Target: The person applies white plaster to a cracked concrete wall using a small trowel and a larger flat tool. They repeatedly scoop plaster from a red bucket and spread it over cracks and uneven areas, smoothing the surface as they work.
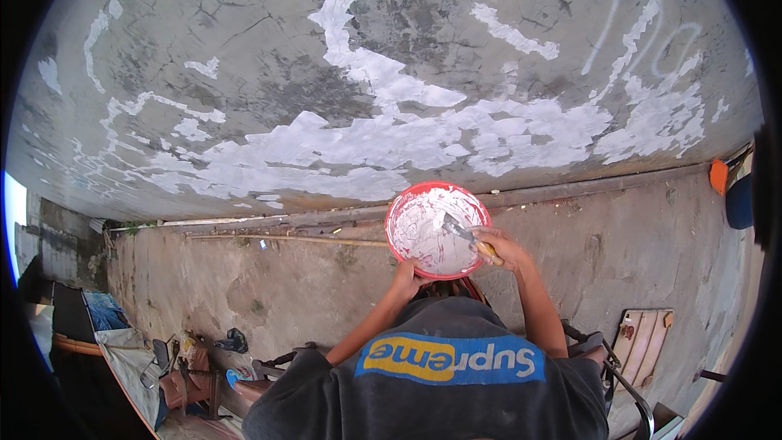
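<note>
My left hand [410, 274] grips the near left rim of a round red basin [392, 216], its thumb over the edge. White paste [417, 238] is smeared thickly over the basin's inner wall and bottom. In my right hand [507, 249] is a putty knife [461, 231] with a yellowish handle. Its metal blade points to the upper left, over the basin, and white paste shows at its tip. Beyond the basin rises a cracked grey wall [252, 20], with irregular white patches [318, 151] spread along its lower part and in streaks higher up.
A long thin pole [301, 239] lies on the concrete floor along the wall's foot. To the lower left stand a brown chair [181, 389] and a black bag [235, 341]. A wooden panel [642, 348] lies at lower right; a dark blue container [740, 201] is at far right.
</note>
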Demonstrator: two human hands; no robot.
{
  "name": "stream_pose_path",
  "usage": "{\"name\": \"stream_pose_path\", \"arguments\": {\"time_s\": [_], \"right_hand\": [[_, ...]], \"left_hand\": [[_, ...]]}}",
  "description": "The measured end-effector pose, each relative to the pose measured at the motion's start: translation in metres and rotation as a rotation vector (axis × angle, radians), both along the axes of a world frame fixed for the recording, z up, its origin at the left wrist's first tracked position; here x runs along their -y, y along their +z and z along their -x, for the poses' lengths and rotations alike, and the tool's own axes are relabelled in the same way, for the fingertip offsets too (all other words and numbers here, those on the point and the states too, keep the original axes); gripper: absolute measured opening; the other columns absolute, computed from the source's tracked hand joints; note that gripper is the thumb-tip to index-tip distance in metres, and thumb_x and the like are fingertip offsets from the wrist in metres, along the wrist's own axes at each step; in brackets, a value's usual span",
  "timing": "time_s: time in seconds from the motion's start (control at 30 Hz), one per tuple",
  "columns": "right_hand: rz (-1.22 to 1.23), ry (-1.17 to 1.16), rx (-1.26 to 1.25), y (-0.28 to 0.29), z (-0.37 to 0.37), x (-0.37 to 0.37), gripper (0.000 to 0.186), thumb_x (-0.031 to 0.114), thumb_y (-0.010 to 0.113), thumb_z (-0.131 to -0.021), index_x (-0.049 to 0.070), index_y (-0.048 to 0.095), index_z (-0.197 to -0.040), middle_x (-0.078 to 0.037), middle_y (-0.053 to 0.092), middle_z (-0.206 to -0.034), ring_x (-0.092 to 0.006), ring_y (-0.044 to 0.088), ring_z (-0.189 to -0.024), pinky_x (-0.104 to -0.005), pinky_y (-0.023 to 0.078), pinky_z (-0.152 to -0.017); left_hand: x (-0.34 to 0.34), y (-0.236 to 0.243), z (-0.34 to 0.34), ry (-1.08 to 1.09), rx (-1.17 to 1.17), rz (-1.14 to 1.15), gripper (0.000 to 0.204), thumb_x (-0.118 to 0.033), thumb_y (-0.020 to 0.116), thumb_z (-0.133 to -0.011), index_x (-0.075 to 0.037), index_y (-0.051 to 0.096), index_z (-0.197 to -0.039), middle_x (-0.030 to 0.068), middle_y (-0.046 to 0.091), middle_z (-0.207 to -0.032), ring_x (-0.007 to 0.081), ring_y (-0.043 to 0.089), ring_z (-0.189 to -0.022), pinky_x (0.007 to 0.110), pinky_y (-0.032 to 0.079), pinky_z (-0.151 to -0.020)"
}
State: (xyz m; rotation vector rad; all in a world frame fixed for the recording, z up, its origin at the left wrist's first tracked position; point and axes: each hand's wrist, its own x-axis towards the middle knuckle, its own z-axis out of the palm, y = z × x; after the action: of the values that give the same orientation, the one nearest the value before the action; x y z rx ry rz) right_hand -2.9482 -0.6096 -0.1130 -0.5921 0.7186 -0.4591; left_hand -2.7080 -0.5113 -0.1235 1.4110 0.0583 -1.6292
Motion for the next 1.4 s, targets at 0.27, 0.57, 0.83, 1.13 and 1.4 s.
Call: {"name": "stream_pose_path", "arguments": {"time_s": [0.27,0.57,0.83,1.13,1.4], "right_hand": [[-0.078,-0.024,0.282,0.015,-0.020,-0.023,0.037,0.025,0.051,-0.096,0.007,0.044,-0.128,-0.007,0.055,-0.085,-0.0109,0.051,-0.057,-0.0226,0.042,-0.042],[-0.045,0.018,0.565,0.101,-0.027,0.016,0.045,0.023,0.049,-0.097,0.009,0.035,-0.137,-0.004,0.048,-0.081,-0.0100,0.047,-0.056,-0.0223,0.040,-0.043],[0.597,-0.083,0.187,0.264,-0.057,0.108,0.048,0.024,0.050,-0.098,0.013,0.038,-0.143,-0.005,0.052,-0.079,-0.0104,0.049,-0.057,-0.0224,0.040,-0.045],[2.574,-0.340,-1.158,0.436,-0.114,0.200,0.057,0.002,0.061,-0.084,0.026,0.052,-0.135,-0.003,0.050,-0.074,-0.0166,0.053,-0.067,-0.0307,0.043,-0.052],[2.788,-0.234,-1.440,0.451,-0.143,0.233,0.063,0.000,0.061,-0.078,0.028,0.053,-0.134,-0.002,0.052,-0.079,-0.0187,0.053,-0.070,-0.0323,0.045,-0.053]], "left_hand": [[-0.011,0.002,-0.011,0.111,-0.033,0.015,0.056,0.000,0.041,-0.079,0.006,0.031,-0.134,0.0252,0.046,-0.127,0.0408,0.050,-0.117,0.063,0.045,-0.096],[-0.012,-0.046,-0.011,0.302,-0.138,0.030,0.044,0.001,0.045,-0.078,0.005,0.042,-0.121,0.0212,0.050,-0.113,0.0407,0.054,-0.105,0.070,0.047,-0.086],[-0.013,-0.040,-0.027,0.301,-0.113,0.058,0.040,0.000,0.047,-0.078,0.002,0.047,-0.117,0.0172,0.056,-0.110,0.0353,0.058,-0.103,0.064,0.048,-0.086],[0.023,-0.053,-0.062,0.327,-0.154,0.172,0.047,0.001,0.045,-0.077,-0.007,0.042,-0.123,0.0131,0.055,-0.110,0.0326,0.060,-0.098,0.059,0.052,-0.080],[0.025,-0.078,-0.078,0.401,-0.086,0.184,0.054,0.000,0.046,-0.077,-0.013,0.036,-0.129,0.0117,0.054,-0.110,0.0303,0.059,-0.094,0.056,0.054,-0.072]]}}
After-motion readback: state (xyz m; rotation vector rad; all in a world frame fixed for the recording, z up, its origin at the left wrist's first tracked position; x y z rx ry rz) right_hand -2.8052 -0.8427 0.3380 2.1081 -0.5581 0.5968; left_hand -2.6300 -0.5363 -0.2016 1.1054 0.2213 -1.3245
